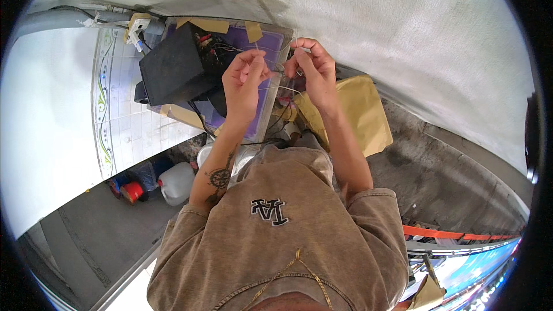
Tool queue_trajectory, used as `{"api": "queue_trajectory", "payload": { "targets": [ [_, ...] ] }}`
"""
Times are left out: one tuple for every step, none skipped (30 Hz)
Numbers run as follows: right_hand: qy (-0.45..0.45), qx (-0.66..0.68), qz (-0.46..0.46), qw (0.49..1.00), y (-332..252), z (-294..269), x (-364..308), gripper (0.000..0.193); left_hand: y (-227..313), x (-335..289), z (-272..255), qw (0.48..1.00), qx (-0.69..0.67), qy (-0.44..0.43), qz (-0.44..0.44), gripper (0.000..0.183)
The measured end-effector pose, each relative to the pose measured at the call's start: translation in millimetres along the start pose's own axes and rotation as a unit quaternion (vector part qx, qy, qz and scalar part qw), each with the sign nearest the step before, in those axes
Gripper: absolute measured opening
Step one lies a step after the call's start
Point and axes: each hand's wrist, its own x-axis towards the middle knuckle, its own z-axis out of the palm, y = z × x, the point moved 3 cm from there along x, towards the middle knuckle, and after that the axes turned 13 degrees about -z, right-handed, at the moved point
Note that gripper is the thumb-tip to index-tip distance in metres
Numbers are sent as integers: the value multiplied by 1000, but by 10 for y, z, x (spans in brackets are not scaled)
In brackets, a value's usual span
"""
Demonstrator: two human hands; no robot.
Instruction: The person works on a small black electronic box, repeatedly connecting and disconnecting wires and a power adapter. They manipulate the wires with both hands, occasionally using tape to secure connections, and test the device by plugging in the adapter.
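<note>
My left hand [246,78] is raised over the purple-topped table [271,46], its thumb and forefinger pinched on a thin wire [233,48] that comes from the black box. Just right of it my right hand [314,72] is closed too, thumb against forefinger, on a thin wire. What lies right at its fingertips is too small to make out clearly. A pale wire [279,87] loops below, between the two hands. The black box [173,60], like a speaker cabinet, lies tilted on the table, with red and other coloured leads [206,40] at its open side.
A tan paper envelope [360,115] lies beside my right forearm. On the wall at left is a socket with a plug [137,29]. Black cables [199,116] hang over the table's near edge. A white jug [177,183] and a red-ended spool [132,191] stand below left.
</note>
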Motion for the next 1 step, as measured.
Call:
{"api": "queue_trajectory", "payload": {
  "targets": [
    [-7, -29, 14, 999, 23, -11, 10, 20, -50, 7, -83, 1000, -10, -3, -27, 32]
  ]
}}
